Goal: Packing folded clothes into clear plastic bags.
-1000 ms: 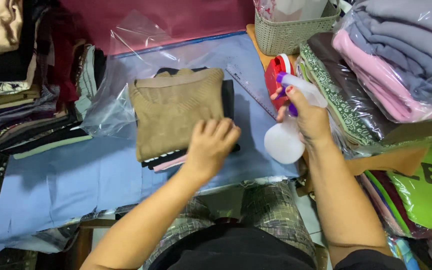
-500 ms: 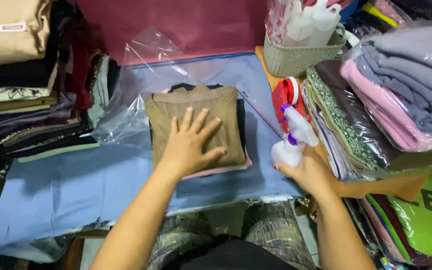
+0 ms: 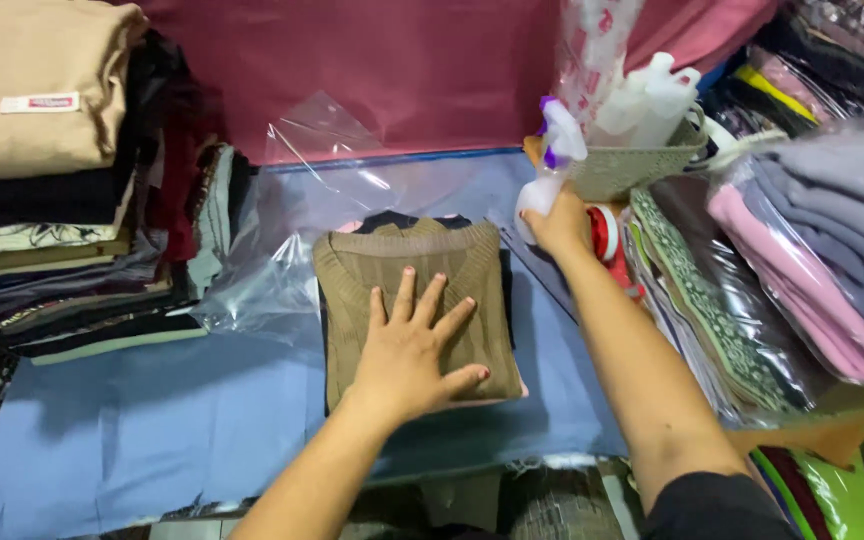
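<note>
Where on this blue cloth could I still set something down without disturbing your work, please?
The widest bare patch of blue cloth lies left of the folded brown sweater, below the clear plastic bag. A narrow strip runs between sweater and right forearm. The right side is crowded: the right hand grips a spray bottle by the basket and bagged clothes.

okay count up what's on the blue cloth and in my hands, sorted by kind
Folded brown sweater under the left hand: 1
Spray bottle in the right hand: 1
Clear plastic bag: 1
Total: 3
</note>
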